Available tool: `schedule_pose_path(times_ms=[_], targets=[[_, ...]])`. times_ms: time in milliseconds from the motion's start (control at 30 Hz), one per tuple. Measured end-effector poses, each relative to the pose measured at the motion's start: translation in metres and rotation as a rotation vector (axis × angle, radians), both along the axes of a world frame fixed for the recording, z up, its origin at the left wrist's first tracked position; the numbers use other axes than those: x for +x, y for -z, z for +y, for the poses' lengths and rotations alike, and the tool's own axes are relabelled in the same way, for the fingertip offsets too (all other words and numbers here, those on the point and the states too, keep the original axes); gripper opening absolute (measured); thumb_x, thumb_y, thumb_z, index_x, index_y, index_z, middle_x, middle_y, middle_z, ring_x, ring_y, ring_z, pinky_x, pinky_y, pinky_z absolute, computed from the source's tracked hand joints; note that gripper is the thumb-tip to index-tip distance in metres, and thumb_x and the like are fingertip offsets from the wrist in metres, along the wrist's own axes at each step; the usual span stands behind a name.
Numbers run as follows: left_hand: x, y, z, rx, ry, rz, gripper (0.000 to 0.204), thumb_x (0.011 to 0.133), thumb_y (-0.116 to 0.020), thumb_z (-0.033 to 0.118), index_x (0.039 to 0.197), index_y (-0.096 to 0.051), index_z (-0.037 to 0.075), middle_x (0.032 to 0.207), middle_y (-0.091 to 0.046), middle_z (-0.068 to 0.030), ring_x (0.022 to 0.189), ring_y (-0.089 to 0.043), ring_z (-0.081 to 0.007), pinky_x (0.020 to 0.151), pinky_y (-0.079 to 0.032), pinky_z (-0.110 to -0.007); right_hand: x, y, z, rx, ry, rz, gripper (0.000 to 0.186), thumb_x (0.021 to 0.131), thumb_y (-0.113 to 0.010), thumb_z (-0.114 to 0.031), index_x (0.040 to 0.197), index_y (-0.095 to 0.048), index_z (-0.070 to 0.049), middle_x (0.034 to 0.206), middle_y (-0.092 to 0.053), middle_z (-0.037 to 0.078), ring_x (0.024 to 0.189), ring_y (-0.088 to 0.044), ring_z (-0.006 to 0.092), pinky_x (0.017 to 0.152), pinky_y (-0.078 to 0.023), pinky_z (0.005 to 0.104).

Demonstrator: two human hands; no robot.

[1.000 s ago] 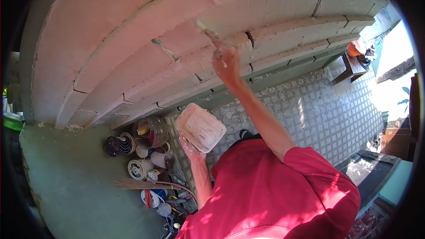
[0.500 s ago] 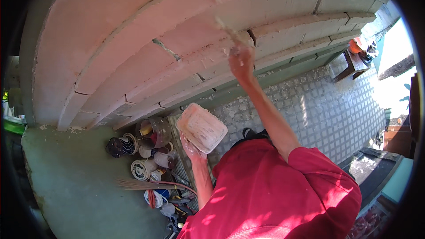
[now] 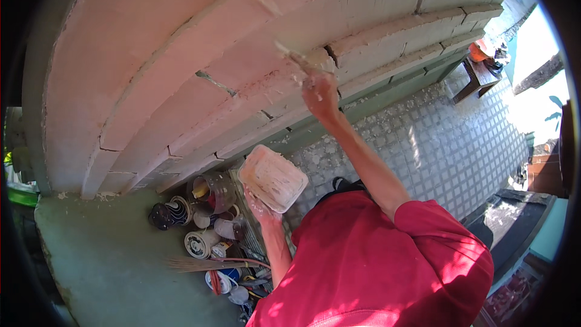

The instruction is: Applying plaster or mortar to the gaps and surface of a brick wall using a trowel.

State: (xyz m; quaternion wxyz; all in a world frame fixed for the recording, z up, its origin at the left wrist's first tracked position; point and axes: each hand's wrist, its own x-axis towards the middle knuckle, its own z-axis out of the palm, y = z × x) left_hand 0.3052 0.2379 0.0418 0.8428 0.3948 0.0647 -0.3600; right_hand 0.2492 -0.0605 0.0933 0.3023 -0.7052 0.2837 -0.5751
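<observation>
My left hand [image 3: 261, 209] grips a shallow rectangular plastic tub [image 3: 273, 177] from its lower left side. The tub is smeared with whitish filler, and its hollow faces up. My right hand [image 3: 321, 92] is stretched out to the wall, its fingers closed round a putty knife [image 3: 304, 63]. The knife's blade lies along a ledge of the pale pinkish block wall [image 3: 248, 48], just left of a dark open joint. Its handle is mostly hidden in the hand. Filler is smeared on the fingers.
Buckets [image 3: 200, 244], a clear plastic pail [image 3: 218, 191] and a stick broom [image 3: 203, 264] crowd the floor at lower left. Grey patterned tiles [image 3: 436, 133] run along the wall's foot. A small wooden stool [image 3: 476, 79] stands at the far right, a dark-topped box [image 3: 514, 224] nearer.
My right hand and the putty knife have shifted slightly left and down in view. The tub stays in my left hand, almost unmoved. The whole view has turned a little.
</observation>
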Motion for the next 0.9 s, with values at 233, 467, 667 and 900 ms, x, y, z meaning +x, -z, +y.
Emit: schedule_pose_path(times_ms=[233, 467, 667, 900], targets=[[-0.006, -0.009, -0.006, -0.067, 0.059, 0.021, 0.054, 0.099, -0.037, 0.043, 0.144, -0.039, 0.013, 0.144, -0.045, -0.0103, 0.128, -0.048, -0.0331, 0.106, -0.042, -0.052, -0.047, -0.027, -0.085, 0.153, 0.388, -0.082, 0.033, 0.08, -0.047, -0.001, 0.103, -0.07, 0.0, 0.071, -0.061, 0.022, 0.058, -0.055, 0.0255, 0.06, -0.047, 0.0358], [-0.003, 0.004, -0.015, -0.049, 0.087, -0.035, 0.056, 0.098, -0.038, 0.044, 0.144, -0.038, 0.012, 0.144, -0.046, -0.0115, 0.128, -0.048, -0.0352, 0.105, -0.042, -0.053, 0.029, -0.012, -0.002, -0.215, -0.025, -0.126, 0.061, 0.071, -0.049, 0.002, 0.129, -0.061, -0.011, 0.074, -0.062, 0.022, 0.058, -0.055, 0.0327, 0.056, -0.046, 0.041], [-0.003, -0.001, -0.015, -0.059, 0.047, 0.01, 0.049, 0.101, -0.037, 0.04, 0.14, -0.044, 0.01, 0.138, -0.051, -0.0077, 0.124, -0.052, -0.0275, 0.104, -0.044, -0.044, -0.036, -0.015, -0.056, 0.156, 0.129, -0.112, 0.053, 0.076, -0.044, 0.001, 0.125, -0.063, -0.006, 0.064, -0.056, 0.016, 0.056, -0.048, 0.0145, 0.054, -0.042, 0.0336], [-0.003, 0.016, -0.014, -0.064, 0.03, 0.009, 0.054, 0.099, -0.04, 0.043, 0.143, -0.04, 0.011, 0.143, -0.046, -0.0097, 0.127, -0.048, -0.0318, 0.106, -0.041, -0.049, -0.011, -0.024, -0.053, -0.02, 0.191, -0.027, 0.049, 0.073, -0.051, -0.001, 0.119, -0.066, -0.008, 0.074, -0.062, 0.025, 0.061, -0.059, 0.0407, 0.058, -0.046, 0.0464]])
